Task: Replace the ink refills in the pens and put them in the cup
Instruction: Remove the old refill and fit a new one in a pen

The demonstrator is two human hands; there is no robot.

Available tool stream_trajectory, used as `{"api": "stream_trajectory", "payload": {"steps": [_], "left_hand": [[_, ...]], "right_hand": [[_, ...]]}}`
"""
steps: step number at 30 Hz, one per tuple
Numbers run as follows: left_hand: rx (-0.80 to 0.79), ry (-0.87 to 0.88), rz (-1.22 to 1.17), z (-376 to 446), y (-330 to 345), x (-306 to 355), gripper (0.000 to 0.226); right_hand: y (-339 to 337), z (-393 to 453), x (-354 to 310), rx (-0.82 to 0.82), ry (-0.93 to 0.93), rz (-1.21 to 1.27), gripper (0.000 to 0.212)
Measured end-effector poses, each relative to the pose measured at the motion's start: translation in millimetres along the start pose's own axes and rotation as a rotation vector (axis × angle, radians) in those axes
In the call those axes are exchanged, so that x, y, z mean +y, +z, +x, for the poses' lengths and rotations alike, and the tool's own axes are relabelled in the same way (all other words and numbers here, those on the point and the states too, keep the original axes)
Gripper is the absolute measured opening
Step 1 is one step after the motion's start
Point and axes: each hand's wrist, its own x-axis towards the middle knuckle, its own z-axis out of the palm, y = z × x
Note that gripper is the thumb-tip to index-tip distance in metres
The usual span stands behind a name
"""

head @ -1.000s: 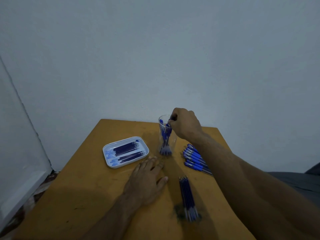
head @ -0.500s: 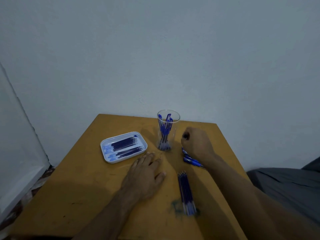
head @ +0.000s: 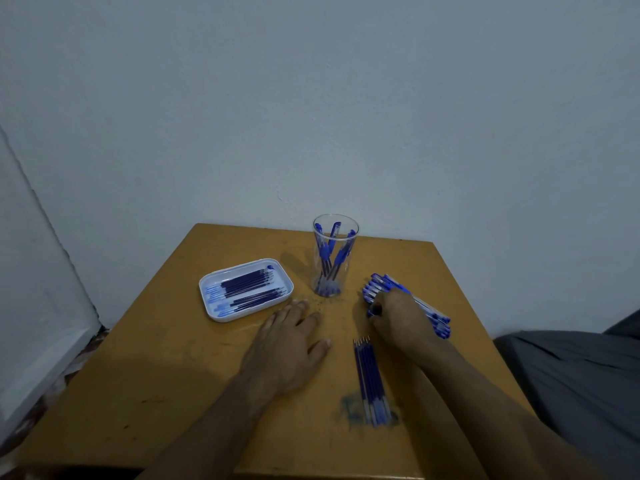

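Fingers (head: pixel 375 310) of the right hand (head: pixel 398 317) curled down onto the row of blue pens (head: pixel 377 289) at 3 o'clock of the cup (head: pixel 335 254); they seem to close on a pen at the near-left end of the row, but which pen, and whether it is pinched or only touched, cannot be told. Back of that hand covers the middle of the row; pen ends show past it at 10 o'clock and again at 4 o'clock

Left hand (head: pixel 289 344) flat on the table (head: pixel 138 393), palm down, fingers straight and slightly spread, holding nothing. Fingertips point toward 12 o'clock and stop short of the cup base, apart from it

Cup: clear, upright, near the far edge of the table at 12 o'clock of the left hand. Several blue pens stand in it, leaning on the wall, tips down

Loose refills (head: pixel 370 379): a bundle lying side by side between the two forearms, at 6 o'clock of the cup, metal tips toward 12 o'clock. A smudge of blue ink (head: pixel 349 410) on the wood at their near end

White tray (head: pixel 211 306) at 9 o'clock of the cup, just beside it but not touching; two groups of dark refills lie in it

Table stands against a pale wall (head: pixel 311 98); grey cloth (head: pixel 571 375) at the right edge
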Motion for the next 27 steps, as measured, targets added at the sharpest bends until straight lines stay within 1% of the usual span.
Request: {"api": "stream_trajectory", "payload": {"steps": [2,6,10,13,15,18,20,22,24,27], "left_hand": [[-0.002,0.002,0.001,0,-1,0,0.068],[-0.004,0.004,0.000,-1,-2,0,0.068],[-0.009,0.007,-0.022,-2,-3,1,0.067],[0.028,0.020,-0.123,-4,-4,-1,0.063],[0.076,0.017,-0.251,-7,-5,-2,0.061],[0.160,0.032,-0.374,-13,-8,-5,0.058],[0.190,0.052,-0.454,-16,-9,-8,0.055],[0.219,0.065,-0.530,-17,-11,-11,0.047],[0.247,0.074,-0.610,-18,-12,-13,0.039],[0.249,0.061,-0.789,-20,-14,-10,0.032]], "right_hand": [[2,2,1,0.030,0.002,-0.006,0.022],[2,-3,-3,0.013,0.024,0.014,0.023],[-5,-23,-6,0.187,-0.032,0.063,0.014],[-21,-40,-15,0.280,-0.051,0.185,0.010],[-32,-50,-22,0.282,-0.042,0.264,0.008],[-42,-65,-30,0.269,-0.041,0.478,0.009],[-45,-70,-36,0.240,-0.044,0.677,0.007],[-40,-72,-42,0.130,-0.044,0.998,0.003],[-30,-72,-49,-0.009,-0.036,1.288,0.009],[-14,-71,-57,-0.108,-0.027,1.515,0.014]]}}
